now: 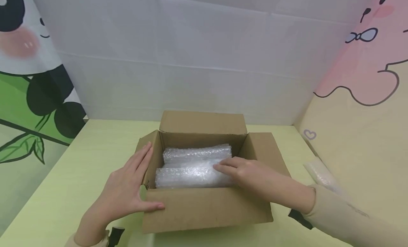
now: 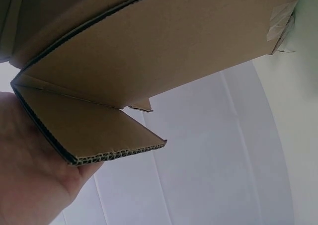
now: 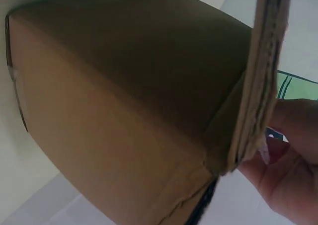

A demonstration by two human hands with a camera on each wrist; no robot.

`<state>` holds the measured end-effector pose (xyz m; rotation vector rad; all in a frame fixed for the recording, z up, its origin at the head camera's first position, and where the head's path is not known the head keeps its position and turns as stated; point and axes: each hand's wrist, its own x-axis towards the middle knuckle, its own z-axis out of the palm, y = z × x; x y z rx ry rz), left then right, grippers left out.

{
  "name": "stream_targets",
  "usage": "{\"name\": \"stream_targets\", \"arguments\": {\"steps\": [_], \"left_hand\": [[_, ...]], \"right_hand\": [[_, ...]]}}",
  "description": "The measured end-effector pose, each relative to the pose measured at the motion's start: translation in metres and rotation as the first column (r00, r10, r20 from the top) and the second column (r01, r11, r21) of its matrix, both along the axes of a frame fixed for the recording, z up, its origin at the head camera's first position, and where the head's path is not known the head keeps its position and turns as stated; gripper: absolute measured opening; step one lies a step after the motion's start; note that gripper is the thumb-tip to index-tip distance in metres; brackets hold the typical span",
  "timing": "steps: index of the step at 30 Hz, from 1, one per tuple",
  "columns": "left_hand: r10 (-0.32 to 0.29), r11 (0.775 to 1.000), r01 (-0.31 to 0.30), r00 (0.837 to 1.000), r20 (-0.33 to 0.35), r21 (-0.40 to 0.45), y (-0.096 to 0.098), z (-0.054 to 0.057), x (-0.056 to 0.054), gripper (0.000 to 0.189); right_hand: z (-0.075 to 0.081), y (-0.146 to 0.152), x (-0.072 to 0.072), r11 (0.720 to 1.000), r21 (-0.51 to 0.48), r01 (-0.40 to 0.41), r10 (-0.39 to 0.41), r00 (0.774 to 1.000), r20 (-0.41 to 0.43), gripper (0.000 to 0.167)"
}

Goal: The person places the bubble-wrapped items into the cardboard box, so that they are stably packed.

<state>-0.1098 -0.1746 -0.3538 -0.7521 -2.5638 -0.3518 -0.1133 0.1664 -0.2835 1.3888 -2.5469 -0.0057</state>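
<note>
An open cardboard box [image 1: 207,208] stands on the table with its flaps folded outward. Inside lie bundles of clear bubble wrap [image 1: 188,178], side by side; whatever they may contain is hidden. My left hand [image 1: 127,186] rests against the left flap [image 2: 94,125], fingers extended along its outside and the thumb lying on the front flap. Over the right part of the box, my right hand [image 1: 245,172] pinches the bubble wrap at the near bundle's right end. In the right wrist view, a sliver of clear plastic [image 3: 266,150] shows between its thumb and fingers.
Another bubble-wrapped piece [image 1: 323,174] lies on the table's right side, beside the painted wall. The pale yellow table [image 1: 79,176] meets a white cloth backdrop [image 1: 204,69] behind the box. A panda mural [image 1: 47,87] covers the left wall.
</note>
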Motion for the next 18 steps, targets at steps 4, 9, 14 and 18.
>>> {"name": "stream_targets", "arguments": {"steps": [4,9,14,18], "left_hand": [[-0.002,1.000,0.002,1.000,0.001,-0.001,-0.0002,0.0006,0.0001,0.136],[0.002,1.000,-0.002,1.000,0.014,-0.003,-0.0007,0.0009,0.0007,0.136],[0.004,1.000,-0.004,1.000,0.018,-0.006,-0.0009,0.0006,0.0006,0.136],[0.005,1.000,-0.005,1.000,0.023,0.000,-0.0005,-0.0004,0.0005,0.136]], "right_hand": [[-0.0019,-0.0044,-0.0003,1.000,0.020,-0.001,0.000,0.998,0.068,0.043],[-0.0030,-0.0091,-0.0015,0.999,0.031,-0.026,0.023,0.995,0.099,0.043],[-0.0047,-0.0093,-0.0040,0.998,0.058,-0.007,0.000,0.992,0.127,0.040],[-0.0016,-0.0007,-0.0052,0.999,0.047,0.019,-0.024,0.992,0.123,0.041]]}}
